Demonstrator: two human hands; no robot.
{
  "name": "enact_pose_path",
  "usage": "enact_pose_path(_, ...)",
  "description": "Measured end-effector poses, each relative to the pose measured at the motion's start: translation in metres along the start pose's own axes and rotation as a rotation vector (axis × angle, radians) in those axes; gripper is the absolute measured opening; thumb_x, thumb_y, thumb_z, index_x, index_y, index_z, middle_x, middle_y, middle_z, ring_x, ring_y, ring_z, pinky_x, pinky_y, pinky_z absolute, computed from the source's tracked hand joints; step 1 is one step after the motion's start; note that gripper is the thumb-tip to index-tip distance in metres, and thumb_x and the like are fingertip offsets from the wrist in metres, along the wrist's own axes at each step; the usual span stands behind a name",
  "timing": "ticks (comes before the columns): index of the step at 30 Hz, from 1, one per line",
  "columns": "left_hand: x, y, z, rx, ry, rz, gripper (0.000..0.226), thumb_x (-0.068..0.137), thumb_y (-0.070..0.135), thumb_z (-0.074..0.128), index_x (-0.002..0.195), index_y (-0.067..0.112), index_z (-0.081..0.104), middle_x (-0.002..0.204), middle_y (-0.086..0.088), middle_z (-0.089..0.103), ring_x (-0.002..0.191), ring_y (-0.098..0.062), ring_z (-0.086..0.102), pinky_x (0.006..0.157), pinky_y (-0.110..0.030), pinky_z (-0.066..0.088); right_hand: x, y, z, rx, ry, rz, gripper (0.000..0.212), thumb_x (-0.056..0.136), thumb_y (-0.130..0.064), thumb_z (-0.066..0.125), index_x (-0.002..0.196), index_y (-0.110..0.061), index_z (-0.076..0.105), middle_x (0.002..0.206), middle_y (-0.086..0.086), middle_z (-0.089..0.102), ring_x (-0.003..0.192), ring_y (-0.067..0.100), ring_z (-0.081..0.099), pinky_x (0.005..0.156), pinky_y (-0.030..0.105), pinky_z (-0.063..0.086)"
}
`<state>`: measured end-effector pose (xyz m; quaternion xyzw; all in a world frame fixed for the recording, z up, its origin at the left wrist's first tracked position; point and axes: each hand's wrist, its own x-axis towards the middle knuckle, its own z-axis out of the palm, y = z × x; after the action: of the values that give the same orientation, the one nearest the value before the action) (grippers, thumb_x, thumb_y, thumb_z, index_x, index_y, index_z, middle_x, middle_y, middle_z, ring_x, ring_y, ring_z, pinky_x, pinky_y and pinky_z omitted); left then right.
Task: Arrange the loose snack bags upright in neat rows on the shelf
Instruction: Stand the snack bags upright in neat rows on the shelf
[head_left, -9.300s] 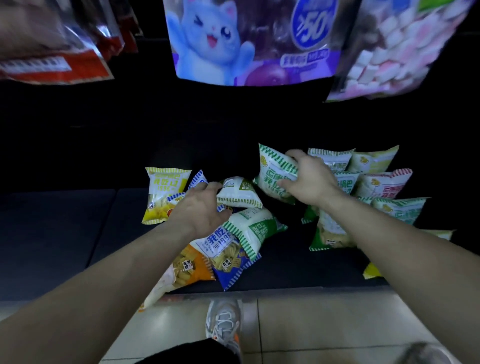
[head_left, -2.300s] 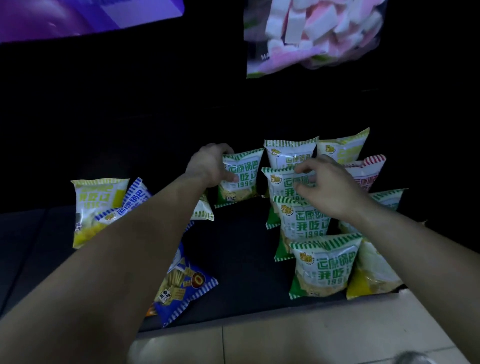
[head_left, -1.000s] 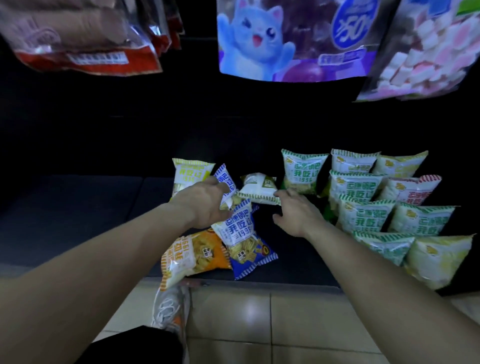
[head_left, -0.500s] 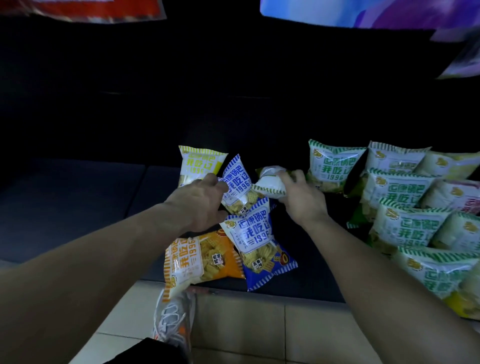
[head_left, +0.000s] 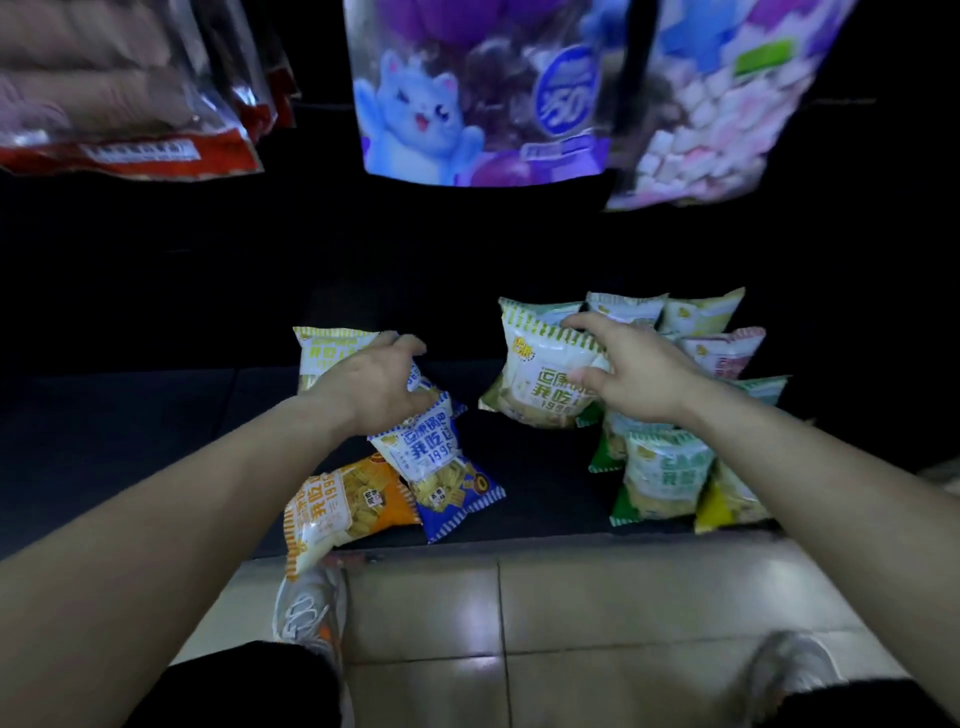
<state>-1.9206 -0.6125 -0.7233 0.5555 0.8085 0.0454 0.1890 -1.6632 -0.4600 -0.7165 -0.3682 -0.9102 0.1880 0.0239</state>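
L hand (head_left: 374, 384) hides bag (head_left: 422, 375) (grip unclear); R hand (head_left: 639, 374) grips green bag (head_left: 540, 387).

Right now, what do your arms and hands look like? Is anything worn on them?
Both are bare. The left hand and right hand have no gloves, and I see no rings. The left forearm and right forearm show no sleeve, watch or band anywhere in view. I can make out no markings in this dim light.
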Motion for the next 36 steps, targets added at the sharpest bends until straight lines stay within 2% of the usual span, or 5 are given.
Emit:
enact_pose_path(12,-0.040,0.091,0.009,-0.352,0.183,0.195,0.111,0.069,0.042,0.086,0.151,0.039,0.011,0.143,0.006,0.040,0.119,-0.012,0.047,0.092,-0.032,0.047,-0.046,0.003,-0.019,0.058,-0.084,0.015,0.067,0.096,-0.043,0.062,0.153,-0.032,0.030,0.155,0.004,0.041,0.137,0.029,0.045,0.105,0.042,0.042)
enact_pose_path(17,-0.028,0.108,0.009,-0.325,0.120,0.281,0.070,0.066,0.037,0.088,0.126,0.037,0.051,0.118,0.014,0.055,0.106,-0.009,0.054,0.080,-0.020,0.041,-0.046,0.003,-0.016,0.049,-0.126,-0.020,0.067,0.091,-0.050,0.063,0.149,-0.038,0.032,0.150,0.001,0.048,0.133,0.025,0.049,0.103,0.046,0.046)
enact_pose_path(21,-0.010,0.113,0.018,-0.330,0.068,0.258,0.054,0.060,0.039,0.091,0.098,0.028,0.053,0.100,0.013,0.056,0.092,-0.006,0.053,0.066,-0.016,0.037,-0.047,0.008,-0.016,0.038,-0.159,-0.035,0.065,0.088,-0.049,0.069,0.145,-0.038,0.039,0.146,0.000,0.051,0.130,0.023,0.051,0.100,0.042,0.046)
enact_pose_path(27,0.022,0.115,0.040,-0.322,0.060,0.157,0.053,0.066,0.039,0.088,0.100,0.025,0.050,0.101,0.008,0.055,0.084,-0.014,0.055,0.063,-0.027,0.040,-0.045,0.052,-0.030,0.093,-0.031,0.121,0.066,0.091,-0.063,0.053,0.147,-0.032,0.040,0.139,0.001,0.054,0.119,0.024,0.055,0.092,0.041,0.048)
enact_pose_path(36,0.085,0.099,0.079,-0.265,0.131,-0.098,0.053,0.074,0.038,0.084,0.108,0.022,0.047,0.084,0.001,0.056,0.065,-0.013,0.054,0.048,-0.029,0.035,-0.046,0.128,-0.016,-0.027,-0.085,0.293,0.052,0.096,-0.045,0.057,0.141,-0.023,0.048,0.134,0.005,0.056,0.117,0.026,0.056,0.094,0.045,0.050)
